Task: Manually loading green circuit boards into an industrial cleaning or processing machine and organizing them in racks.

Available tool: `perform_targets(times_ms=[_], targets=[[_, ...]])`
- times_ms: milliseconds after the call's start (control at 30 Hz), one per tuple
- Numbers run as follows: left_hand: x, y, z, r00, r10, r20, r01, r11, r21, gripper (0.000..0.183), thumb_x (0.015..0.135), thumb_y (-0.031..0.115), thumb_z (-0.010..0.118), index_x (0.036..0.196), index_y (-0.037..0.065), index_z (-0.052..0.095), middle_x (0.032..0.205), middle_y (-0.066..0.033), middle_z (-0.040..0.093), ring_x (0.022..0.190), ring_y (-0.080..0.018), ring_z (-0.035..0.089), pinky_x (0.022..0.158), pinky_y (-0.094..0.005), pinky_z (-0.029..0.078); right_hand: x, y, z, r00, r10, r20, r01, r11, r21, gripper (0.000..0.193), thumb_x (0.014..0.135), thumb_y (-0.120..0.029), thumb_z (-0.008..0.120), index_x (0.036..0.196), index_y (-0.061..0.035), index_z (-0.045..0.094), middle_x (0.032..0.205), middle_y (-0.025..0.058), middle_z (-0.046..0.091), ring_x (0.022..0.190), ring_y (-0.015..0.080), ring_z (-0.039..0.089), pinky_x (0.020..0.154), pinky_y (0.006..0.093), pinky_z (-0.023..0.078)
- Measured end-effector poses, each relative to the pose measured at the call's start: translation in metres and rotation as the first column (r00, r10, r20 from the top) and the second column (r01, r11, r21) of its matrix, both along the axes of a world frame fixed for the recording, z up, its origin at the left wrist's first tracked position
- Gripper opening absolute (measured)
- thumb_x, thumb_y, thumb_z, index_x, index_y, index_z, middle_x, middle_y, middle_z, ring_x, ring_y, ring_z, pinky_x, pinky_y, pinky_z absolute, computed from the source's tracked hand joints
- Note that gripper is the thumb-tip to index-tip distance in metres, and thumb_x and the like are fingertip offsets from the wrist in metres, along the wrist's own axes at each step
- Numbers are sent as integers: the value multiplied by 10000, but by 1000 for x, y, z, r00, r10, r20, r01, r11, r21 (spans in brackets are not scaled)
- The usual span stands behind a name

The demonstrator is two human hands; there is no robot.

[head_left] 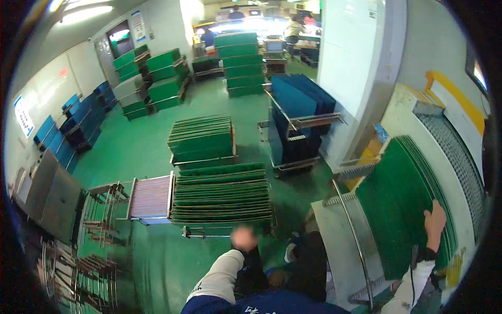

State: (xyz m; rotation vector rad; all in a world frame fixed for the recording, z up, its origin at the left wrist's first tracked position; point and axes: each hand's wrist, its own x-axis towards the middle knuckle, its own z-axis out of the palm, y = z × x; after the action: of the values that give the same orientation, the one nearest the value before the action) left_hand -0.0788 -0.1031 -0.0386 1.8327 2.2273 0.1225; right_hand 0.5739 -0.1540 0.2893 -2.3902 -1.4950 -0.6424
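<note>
At the right, a row of large green panels (397, 204) stands on edge in a rack with a metal rail (354, 238) along its near side. My right hand (435, 224) is at the upper edge of one of these panels, thumb and fingers closed about it; part of the fingers is hidden. My left hand (244, 238) is low in front of my body, in front of a floor rack of upright green panels (222, 193). It is blurred, so its fingers do not show clearly, and I see nothing held in it.
Another rack of green panels (201, 141) stands behind. A rack with blue panels (298, 115) is beside the white pillar (361, 78). A pinkish rack (150, 198) and metal frames (102, 230) stand left. Stacked green panels (240, 65) and people are farther back.
</note>
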Motion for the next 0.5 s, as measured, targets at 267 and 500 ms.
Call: perform_targets(times_ms=[267,500], targets=[[-2,5,-11,1000,-27,4,27,1000,-2,556,749,434,724,1209,127,671,1248,-146,564,1167,-415,540,924,-571,481,-40,14,121,994,20,107,-21,1000,12,364,765,-244,737,1062,-41,676,1039,231,677,1003,431,630,874,515,504],[1,7,-4,999,-33,-9,33,999,-8,559,764,417,707,1244,134,658,1305,-165,552,1173,-433,531,929,-562,480,-52,0,300,963,-49,265,19,993,115,531,755,-293,742,1231,-71,662,1205,214,666,1138,397,630,981,481,505]])
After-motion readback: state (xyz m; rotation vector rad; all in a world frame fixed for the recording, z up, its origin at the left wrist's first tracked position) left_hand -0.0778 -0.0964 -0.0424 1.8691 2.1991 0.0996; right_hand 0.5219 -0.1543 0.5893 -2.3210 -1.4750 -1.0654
